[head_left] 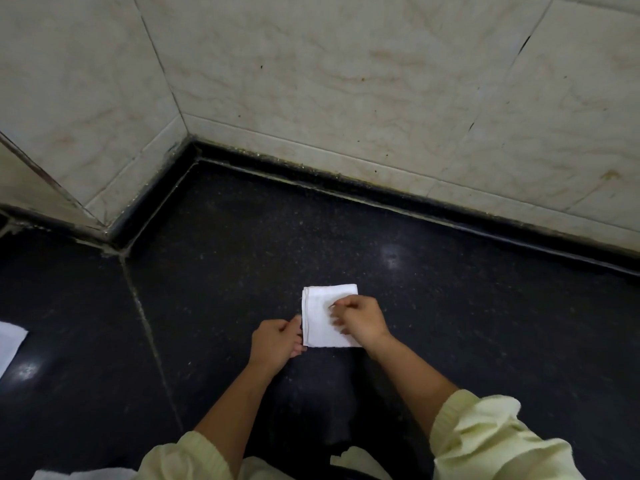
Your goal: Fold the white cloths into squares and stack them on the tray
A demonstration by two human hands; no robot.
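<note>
The folded cloth (322, 317) lies on the counter (450, 306), the right hand (360, 320) pinching its top layer, the left hand (273, 341) curled at its 9 o'clock edge, grip unclear. Lifted by one layer, the square would probably fall open.

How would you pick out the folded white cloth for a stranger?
On the black speckled stone counter below the beige tiled wall, the small white square cloth lies centrally, partly under the right hand. Other white cloths lie only at the picture's edges.
</note>
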